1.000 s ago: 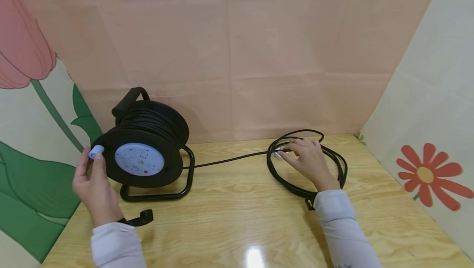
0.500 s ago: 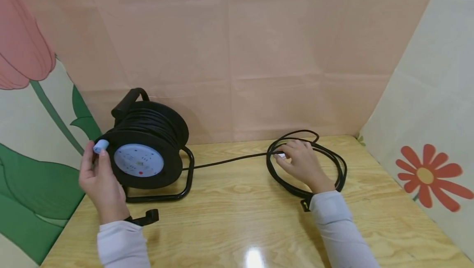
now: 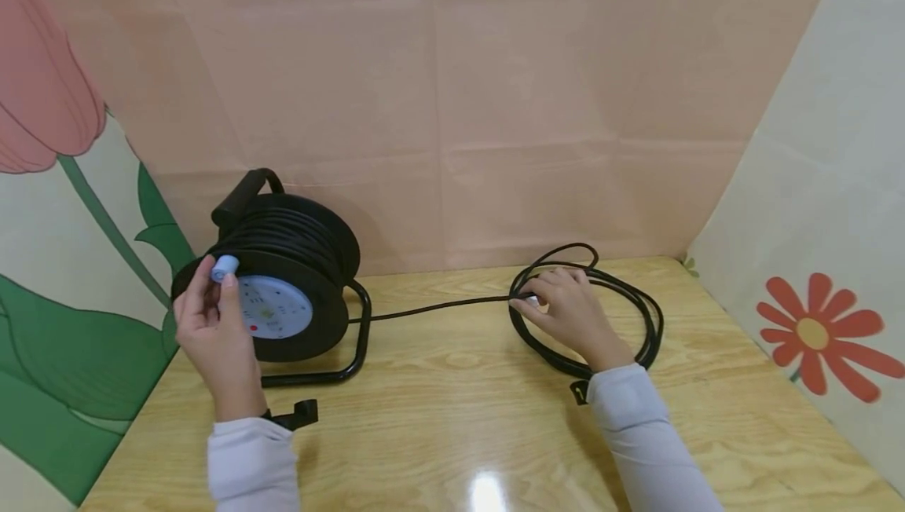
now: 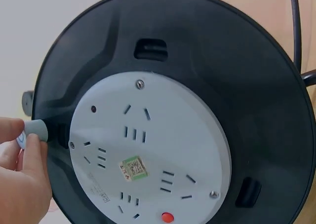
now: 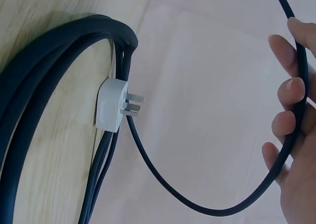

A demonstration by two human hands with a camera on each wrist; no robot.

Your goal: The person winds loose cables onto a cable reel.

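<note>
On the left of the table stands a black cable reel [image 3: 332, 276] on a tubular frame, its cable wound around the drum. My left hand [image 3: 222, 343] pinches the pale blue crank knob [image 3: 225, 268] at the upper left of the reel's face. The grey socket panel [image 4: 163, 140] has a red button [image 4: 168, 217]. A black cable [image 3: 438, 305] runs from the reel to my right hand [image 3: 576, 316], which holds it between thumb and fingers. Beneath that hand lie loose loops of cable [image 3: 657, 323]. Beside them shows a white three-pin plug [image 5: 111, 105].
The reel's carrying handle [image 3: 240, 196] rises at the back, near the pink sheet [image 3: 495, 104] behind the table. The wooden table [image 3: 410, 418] spans the front. Walls with painted flowers flank it left and right.
My left hand and the knob have moved right and upward, and the reel face has turned clockwise, carrying the red button left. My right hand has shifted slightly left along with the cable.
</note>
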